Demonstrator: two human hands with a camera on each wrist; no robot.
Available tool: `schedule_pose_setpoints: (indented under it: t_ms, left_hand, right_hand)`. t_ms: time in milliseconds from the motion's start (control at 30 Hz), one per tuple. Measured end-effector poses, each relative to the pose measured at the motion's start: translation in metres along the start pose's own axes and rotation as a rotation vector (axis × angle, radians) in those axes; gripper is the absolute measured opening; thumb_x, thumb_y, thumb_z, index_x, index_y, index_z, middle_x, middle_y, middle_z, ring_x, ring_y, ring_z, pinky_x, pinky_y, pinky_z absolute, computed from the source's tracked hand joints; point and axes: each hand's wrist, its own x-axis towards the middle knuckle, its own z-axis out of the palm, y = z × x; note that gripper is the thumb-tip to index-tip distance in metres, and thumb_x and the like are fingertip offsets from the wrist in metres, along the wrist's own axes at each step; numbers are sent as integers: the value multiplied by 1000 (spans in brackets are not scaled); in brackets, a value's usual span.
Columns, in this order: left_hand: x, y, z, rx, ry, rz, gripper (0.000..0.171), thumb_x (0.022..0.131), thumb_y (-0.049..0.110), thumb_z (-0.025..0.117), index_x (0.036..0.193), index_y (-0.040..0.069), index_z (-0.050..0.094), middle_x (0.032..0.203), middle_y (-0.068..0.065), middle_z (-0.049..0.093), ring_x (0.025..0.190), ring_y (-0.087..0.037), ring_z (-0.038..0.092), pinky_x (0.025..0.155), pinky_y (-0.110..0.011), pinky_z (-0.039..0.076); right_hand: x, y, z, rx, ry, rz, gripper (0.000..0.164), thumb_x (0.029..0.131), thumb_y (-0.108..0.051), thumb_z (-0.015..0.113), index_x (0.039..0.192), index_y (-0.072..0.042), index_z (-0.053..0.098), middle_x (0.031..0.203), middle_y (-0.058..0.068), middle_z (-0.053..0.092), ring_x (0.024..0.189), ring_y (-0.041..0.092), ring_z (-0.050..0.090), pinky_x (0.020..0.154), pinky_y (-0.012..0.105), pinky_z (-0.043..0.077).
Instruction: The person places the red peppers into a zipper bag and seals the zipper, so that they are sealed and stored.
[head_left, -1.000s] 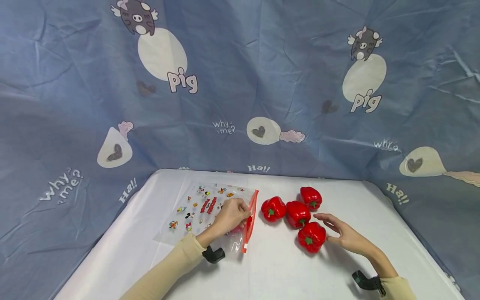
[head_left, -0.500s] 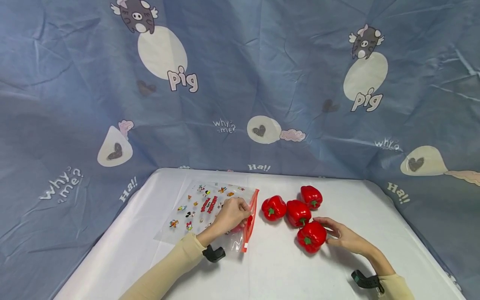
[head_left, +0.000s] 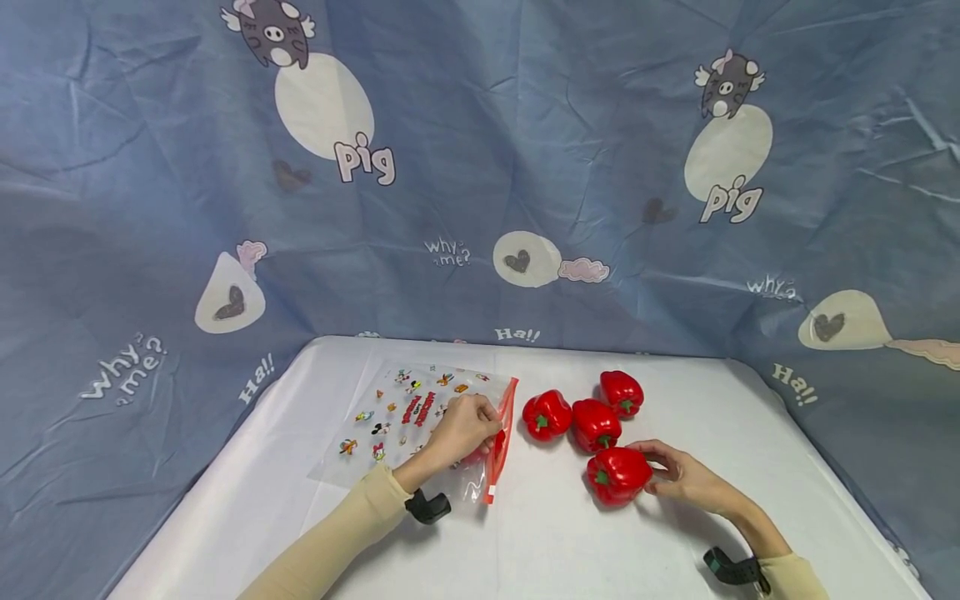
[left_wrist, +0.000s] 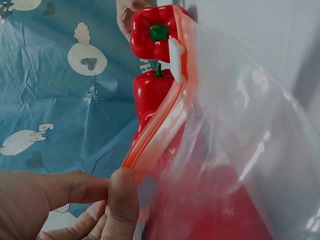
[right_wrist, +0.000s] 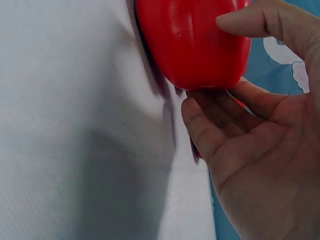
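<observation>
Glossy, blocky red bell pepper with a green stem (head_left: 617, 477): one, located right of centre at the white cloth-covered table (head_left: 540, 546), foremost of the four peppers lying outside the bag, its stem end facing left; whether its underside is touching the cloth cannot be told. Its blunt end is gripped by the right hand (head_left: 686, 479), the thumb being laid along one side and the fingers curled at the base, the spread between them being filled by the pepper. Three companion red bell peppers with green stems are grouped just behind: left pepper (head_left: 546, 415), middle pepper (head_left: 596, 425) and rear pepper (head_left: 622, 392). Transparent plastic zip bag with small coloured cartoon prints (head_left: 390, 425): one, laid on the left half of the table, its mouth facing the peppers. Its orange-red zip strip (left_wrist: 152, 136) is pinched between the thumb and forefinger of the left hand (head_left: 465, 429) (a white slider (left_wrist: 176, 61) is fitted at the strip's near end). A red object (left_wrist: 205, 215) is seen through the plastic, its outline blurred. Blue fabric backdrop with pig motifs and pale lettering (head_left: 450, 183): one, hung behind the table.
</observation>
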Motion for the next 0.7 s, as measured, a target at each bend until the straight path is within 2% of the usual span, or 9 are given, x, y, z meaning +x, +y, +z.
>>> schedule_pose_setpoints:
  t_ms: [133, 200, 433, 600, 700]
  left_hand:
    - [0, 0, 0, -4, -1, -7, 7, 85, 4, 65, 78, 3, 63, 63, -7, 65, 46, -14, 62, 44, -27, 52]
    - [1, 1, -1, -3, -1, -9, 7, 84, 4, 64, 78, 3, 63, 64, -7, 65, 46, -14, 61, 43, -26, 52]
    - [2, 2, -2, 3, 2, -6, 7, 84, 3, 63, 78, 4, 63, 64, -6, 65, 47, -14, 61, 43, -25, 51]
    - [2, 1, -1, 10, 4, -6, 6, 83, 3, 63, 78, 4, 64, 64, -7, 66, 47, -12, 61, 44, -24, 51]
    - [1, 1, 0, 11, 1, -11, 5, 83, 2, 64, 78, 4, 64, 65, -8, 66, 47, -12, 61, 44, -24, 51]
  right_hand:
    - [0, 0, 2, 15, 5, -7, 60, 86, -10, 65, 135, 11, 38, 137, 29, 43, 127, 39, 46, 93, 14, 46]
    - [1, 0, 3, 9, 19, -7, 59, 86, -11, 66, 134, 11, 39, 135, 29, 45, 126, 45, 45, 92, 14, 47]
    - [5, -3, 12, -14, 91, 26, 57, 85, -15, 68, 131, 9, 44, 129, 24, 53, 120, 38, 53, 88, 18, 51]
    - [9, -6, 23, 31, 116, 17, 52, 87, -13, 68, 130, 7, 46, 124, 18, 56, 112, 19, 60, 86, 22, 54]
    - [10, -10, 30, 46, 137, -16, 48, 88, -11, 67, 128, 8, 47, 121, 15, 58, 107, 13, 62, 85, 24, 55]
